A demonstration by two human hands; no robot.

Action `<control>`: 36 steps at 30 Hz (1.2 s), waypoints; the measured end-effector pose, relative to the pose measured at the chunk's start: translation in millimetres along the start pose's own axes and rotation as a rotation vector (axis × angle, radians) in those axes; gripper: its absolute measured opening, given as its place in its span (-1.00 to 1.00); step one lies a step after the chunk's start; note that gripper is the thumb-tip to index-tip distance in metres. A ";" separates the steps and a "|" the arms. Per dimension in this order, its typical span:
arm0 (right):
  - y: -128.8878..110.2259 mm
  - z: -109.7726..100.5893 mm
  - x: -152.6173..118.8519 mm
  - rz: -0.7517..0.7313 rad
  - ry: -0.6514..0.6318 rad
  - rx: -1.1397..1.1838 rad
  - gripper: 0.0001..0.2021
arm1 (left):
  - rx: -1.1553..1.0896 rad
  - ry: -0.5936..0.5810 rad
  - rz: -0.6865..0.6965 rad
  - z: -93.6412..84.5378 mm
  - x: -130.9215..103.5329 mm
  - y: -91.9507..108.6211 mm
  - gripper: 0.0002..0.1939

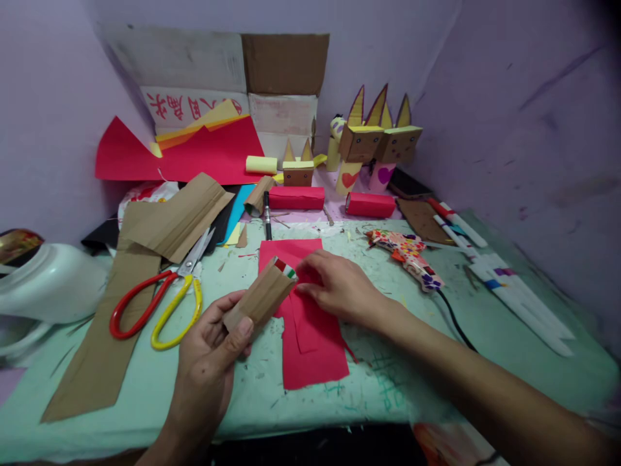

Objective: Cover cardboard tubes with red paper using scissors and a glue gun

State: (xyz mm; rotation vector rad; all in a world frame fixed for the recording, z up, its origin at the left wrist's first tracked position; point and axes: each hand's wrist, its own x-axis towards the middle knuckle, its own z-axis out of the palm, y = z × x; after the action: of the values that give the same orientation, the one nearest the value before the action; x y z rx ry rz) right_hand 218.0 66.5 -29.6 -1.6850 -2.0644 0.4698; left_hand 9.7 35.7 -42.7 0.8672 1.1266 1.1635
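My left hand [213, 362] grips the lower end of a small brown cardboard tube [262, 294], thumb on top and fingers beneath. The tube is tilted, its upper end showing red, white and green. Beside that end is my right hand [334, 285], its fingers bent and close together near the rim; whether they pinch anything is hidden. Red paper [315, 362] lies flat under both, with a narrower red strip on it. Left of my left hand rest scissors [187, 278] with one red and one yellow handle, blades apart.
Brown cardboard [97, 349] and a white jug [63, 281] are on the left. A patterned glue gun [407, 252] with a black cord and white sticks [524, 304] lie right. Red rolls [295, 198] and cardboard-headed figures [361, 145] stand or lie at the back.
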 end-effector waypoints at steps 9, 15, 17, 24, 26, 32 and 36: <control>5.3 -18.7 -54.7 -0.081 0.447 0.064 -0.73 | 0.012 0.021 -0.006 2.6 -2.2 3.2 -0.50; 10.6 -10.8 -85.5 0.044 0.622 0.178 -0.58 | 0.015 0.031 -0.005 4.8 -0.5 1.9 -0.51; 13.5 -6.2 -86.5 0.071 0.633 0.239 -0.57 | 0.025 0.027 -0.004 3.8 0.6 1.1 -0.50; 24.1 7.7 -83.5 0.089 0.709 0.525 -0.80 | 0.188 -0.034 0.092 8.0 -9.3 2.0 -0.54; 24.3 8.3 -88.1 0.046 0.708 0.578 -0.71 | 0.335 -0.064 0.185 14.6 -16.1 4.6 -0.61; 15.9 4.6 -110.1 -0.176 0.542 0.543 -0.69 | 0.694 -0.304 0.458 17.3 -20.7 8.9 -0.72; 8.2 3.8 -115.6 -0.254 0.425 0.402 -0.68 | 0.774 -0.352 0.492 3.6 -16.2 -0.1 -0.70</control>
State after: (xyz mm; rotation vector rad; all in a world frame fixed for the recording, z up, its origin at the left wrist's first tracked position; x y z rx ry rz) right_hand 242.2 -45.0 -50.5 -1.1519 -1.7022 0.3725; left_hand 12.9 20.0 -38.4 1.9512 1.0973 0.8838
